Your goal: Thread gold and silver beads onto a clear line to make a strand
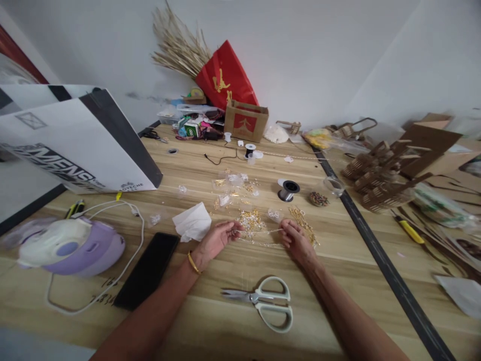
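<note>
Between my two hands a thin silvery chain (263, 233) is stretched sideways, and a second strand sags below it over the wooden table. My left hand (218, 239) pinches one end, fingers and thumb together. At the other end my right hand (296, 239) is closed on the chain too. Just behind the chain lies a pile of gold and silver jewellery bits (251, 220). Gold chains (306, 225) rest beside my right hand. Scissors with pale handles (263, 297) lie nearer to me, blades pointing left.
A black phone (150, 268), a white tissue (192, 222) and a purple-and-white device with a cable (75, 245) stand on the left. Wire spools (288, 190) and small bags of findings (233, 183) lie further back. Woven baskets (379, 175) and a yellow cutter (409, 229) are at right.
</note>
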Motion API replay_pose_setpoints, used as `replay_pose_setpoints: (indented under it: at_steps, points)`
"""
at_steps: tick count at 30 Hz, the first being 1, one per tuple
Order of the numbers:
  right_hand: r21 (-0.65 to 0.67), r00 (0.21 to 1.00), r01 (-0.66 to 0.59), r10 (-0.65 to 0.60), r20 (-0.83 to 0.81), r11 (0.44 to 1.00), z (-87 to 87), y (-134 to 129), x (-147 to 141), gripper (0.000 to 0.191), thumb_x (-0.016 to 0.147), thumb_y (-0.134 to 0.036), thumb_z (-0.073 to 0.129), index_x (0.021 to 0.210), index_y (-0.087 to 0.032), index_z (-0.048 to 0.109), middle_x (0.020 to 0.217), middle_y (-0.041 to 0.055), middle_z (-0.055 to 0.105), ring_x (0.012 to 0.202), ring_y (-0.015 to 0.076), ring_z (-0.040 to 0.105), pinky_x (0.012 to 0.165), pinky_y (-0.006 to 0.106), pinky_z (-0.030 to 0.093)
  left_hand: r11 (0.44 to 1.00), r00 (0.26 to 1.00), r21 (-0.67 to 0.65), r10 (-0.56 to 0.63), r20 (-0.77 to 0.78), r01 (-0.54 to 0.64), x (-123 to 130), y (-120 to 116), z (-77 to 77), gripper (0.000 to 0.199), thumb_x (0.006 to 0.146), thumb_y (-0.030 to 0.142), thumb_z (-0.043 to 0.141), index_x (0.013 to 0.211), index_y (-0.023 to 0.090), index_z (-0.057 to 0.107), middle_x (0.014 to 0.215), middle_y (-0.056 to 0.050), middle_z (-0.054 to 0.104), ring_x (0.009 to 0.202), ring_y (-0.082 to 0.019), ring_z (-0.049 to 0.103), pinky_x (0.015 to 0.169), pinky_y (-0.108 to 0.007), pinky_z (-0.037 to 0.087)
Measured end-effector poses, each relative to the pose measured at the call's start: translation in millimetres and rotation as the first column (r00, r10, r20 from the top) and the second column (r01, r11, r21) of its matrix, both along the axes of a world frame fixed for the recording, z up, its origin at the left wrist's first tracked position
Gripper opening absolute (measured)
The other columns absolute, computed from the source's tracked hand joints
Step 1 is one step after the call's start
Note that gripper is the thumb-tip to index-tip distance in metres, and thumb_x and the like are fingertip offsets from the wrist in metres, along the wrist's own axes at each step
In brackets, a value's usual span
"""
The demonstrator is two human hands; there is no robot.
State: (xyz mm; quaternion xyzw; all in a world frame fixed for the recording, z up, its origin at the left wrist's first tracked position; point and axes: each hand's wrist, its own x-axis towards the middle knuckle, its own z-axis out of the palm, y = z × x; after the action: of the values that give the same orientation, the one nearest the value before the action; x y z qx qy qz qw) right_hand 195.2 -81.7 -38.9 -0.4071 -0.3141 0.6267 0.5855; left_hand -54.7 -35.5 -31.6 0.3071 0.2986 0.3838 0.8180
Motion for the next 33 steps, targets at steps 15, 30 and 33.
replay_pose_setpoints:
  at_steps: [15, 30, 33]
  points:
    - [-0.019, 0.99, 0.014, -0.016, -0.138, 1.0, 4.7, 4.3, 12.6, 0.021, 0.073, -0.034, 0.068, 0.076, -0.019, 0.053, 0.059, -0.0055, 0.048, 0.039, 0.0032, 0.026, 0.031, 0.012, 0.023, 0.869, 0.853, 0.465, 0.11, -0.51, 0.166, 5.0, -8.2, 1.7, 0.021, 0.067, 0.009, 0.064, 0.088, 0.014, 0.067, 0.09, -0.007, 0.069, 0.069, -0.014, 0.062, 0.067, -0.026, 0.048]
    - [-0.021, 0.985, -0.007, 0.003, -0.172, 1.0, 5.5, 4.7, 17.0, 0.019, 0.073, -0.036, 0.066, 0.08, -0.02, 0.059, 0.065, -0.003, 0.054, 0.042, 0.0052, 0.032, 0.035, 0.016, 0.028, 0.807, 0.804, 0.553, 0.183, -0.565, 0.205, 9.2, -14.1, 0.8, 0.029, 0.064, 0.003, 0.063, 0.088, 0.016, 0.069, 0.074, -0.003, 0.066, 0.065, -0.013, 0.057, 0.062, -0.022, 0.045]
    - [-0.013, 0.985, 0.009, -0.012, -0.174, 1.0, 2.5, 6.5, 19.1, 0.017, 0.073, -0.034, 0.066, 0.082, -0.02, 0.06, 0.068, -0.0022, 0.058, 0.043, 0.0052, 0.036, 0.035, 0.015, 0.032, 0.846, 0.862, 0.494, 0.087, -0.499, 0.2, 9.3, -13.6, 4.6, 0.025, 0.064, 0.008, 0.068, 0.088, 0.015, 0.068, 0.075, -0.003, 0.066, 0.07, -0.014, 0.059, 0.065, -0.023, 0.046]
